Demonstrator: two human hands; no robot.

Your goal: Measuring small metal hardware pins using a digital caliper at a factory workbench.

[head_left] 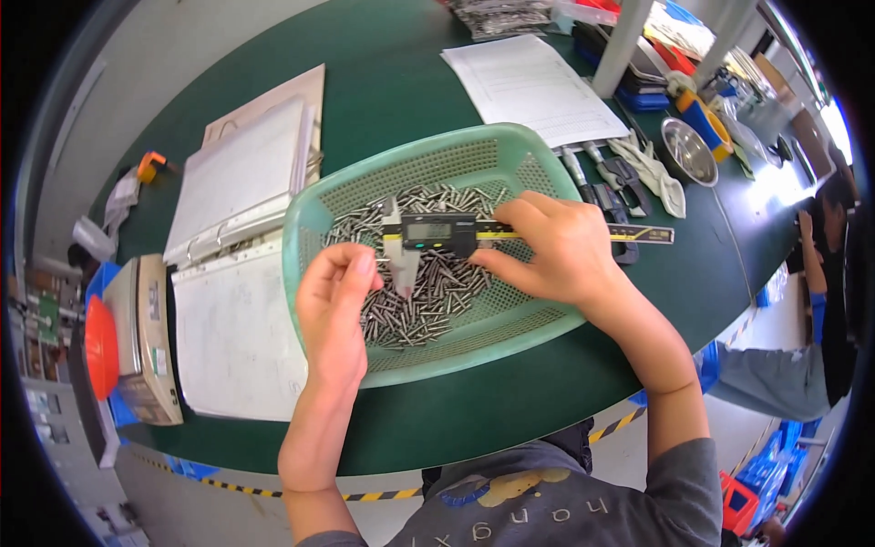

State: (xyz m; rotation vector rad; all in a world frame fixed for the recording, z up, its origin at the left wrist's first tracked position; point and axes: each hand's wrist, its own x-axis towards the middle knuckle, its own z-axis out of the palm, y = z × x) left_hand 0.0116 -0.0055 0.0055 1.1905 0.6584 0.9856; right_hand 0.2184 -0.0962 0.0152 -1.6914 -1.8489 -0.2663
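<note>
I see my right hand (556,251) gripping a digital caliper (456,234) by its slider body, held level over the green basket (510,150). My left hand (335,292) pinches a small metal pin at the caliper's jaws, fingers closed on it. The basket is filled with many loose metal pins (428,301) and sits on the dark green surface (383,82). Left of the basket lies an open binder (232,273); beyond the basket lies a printed sheet (533,87); right of the basket lie grey gloves (652,169).
</note>
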